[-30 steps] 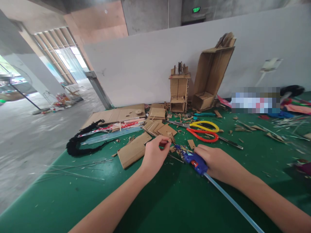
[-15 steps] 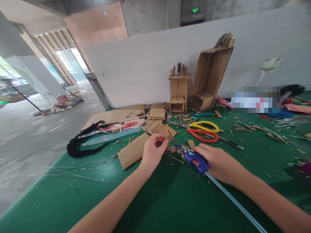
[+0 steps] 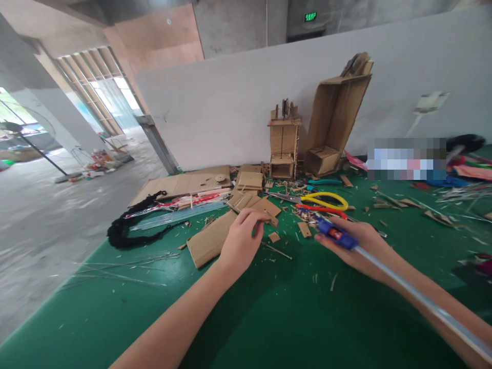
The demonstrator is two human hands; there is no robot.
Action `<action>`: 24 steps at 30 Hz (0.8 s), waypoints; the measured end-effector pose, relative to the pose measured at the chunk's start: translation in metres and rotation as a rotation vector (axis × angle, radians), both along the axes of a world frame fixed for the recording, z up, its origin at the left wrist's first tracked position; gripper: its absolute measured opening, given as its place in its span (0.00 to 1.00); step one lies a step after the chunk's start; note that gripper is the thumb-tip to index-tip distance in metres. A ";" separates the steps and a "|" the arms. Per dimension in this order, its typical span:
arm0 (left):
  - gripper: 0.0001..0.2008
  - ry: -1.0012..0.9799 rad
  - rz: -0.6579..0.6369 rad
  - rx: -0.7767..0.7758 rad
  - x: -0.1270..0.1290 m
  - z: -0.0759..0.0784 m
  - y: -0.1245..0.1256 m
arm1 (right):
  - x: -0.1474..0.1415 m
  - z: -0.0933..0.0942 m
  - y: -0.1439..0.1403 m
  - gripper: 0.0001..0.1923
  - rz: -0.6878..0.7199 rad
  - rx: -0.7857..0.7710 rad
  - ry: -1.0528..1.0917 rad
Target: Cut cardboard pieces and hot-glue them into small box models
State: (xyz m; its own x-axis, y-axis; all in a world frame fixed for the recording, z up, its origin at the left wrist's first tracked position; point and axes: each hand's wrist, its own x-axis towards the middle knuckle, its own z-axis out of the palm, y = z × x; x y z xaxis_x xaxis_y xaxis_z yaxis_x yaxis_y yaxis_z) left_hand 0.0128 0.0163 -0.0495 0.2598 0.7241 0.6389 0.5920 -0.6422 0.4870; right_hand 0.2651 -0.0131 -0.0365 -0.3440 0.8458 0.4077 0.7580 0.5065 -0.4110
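While the right hand (image 3: 355,241) grips a blue glue gun (image 3: 333,231) right of centre — its stick trailing to the lower right, nozzle aimed upper left — the left hand (image 3: 240,243) pinches a cardboard scrap (image 3: 265,219) at centre.

Blue glue gun (image 3: 333,231), green table (image 3: 269,318), yellow scissors (image 3: 325,200), brown cardboard (image 3: 209,238)

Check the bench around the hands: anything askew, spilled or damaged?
Cardboard scraps and thin slivers litter the green table around both hands. The tall cardboard box leans tilted against the wall rather than standing square. The right hand holds the blue glue gun; the left hand pinches a small piece. Nothing looks broken.
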 end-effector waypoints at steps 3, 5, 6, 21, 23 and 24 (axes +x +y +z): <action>0.09 0.127 -0.057 0.087 -0.003 -0.001 0.000 | -0.004 0.003 -0.005 0.09 -0.077 -0.096 0.111; 0.11 0.223 -0.106 0.129 -0.006 -0.001 0.000 | -0.005 0.001 -0.008 0.13 -0.108 -0.208 0.148; 0.12 0.271 -0.123 0.143 -0.007 0.000 0.000 | -0.006 0.000 -0.009 0.15 -0.122 -0.281 0.146; 0.16 0.559 -0.143 0.213 -0.008 0.003 -0.006 | -0.023 0.001 -0.012 0.22 -0.029 -0.490 0.162; 0.16 0.555 -0.150 0.204 -0.008 0.003 -0.006 | -0.024 0.002 -0.012 0.21 -0.018 -0.469 0.167; 0.16 0.547 -0.155 0.196 -0.008 0.002 -0.006 | -0.024 0.002 -0.012 0.20 -0.018 -0.460 0.167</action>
State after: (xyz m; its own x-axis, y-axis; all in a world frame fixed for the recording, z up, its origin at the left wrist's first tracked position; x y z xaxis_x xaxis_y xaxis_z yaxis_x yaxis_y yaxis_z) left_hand 0.0053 0.0101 -0.0472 0.6814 0.5339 0.5006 0.6158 -0.7879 0.0020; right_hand 0.2412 -0.0250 -0.0342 -0.2897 0.9563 0.0389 0.6699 0.2316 -0.7054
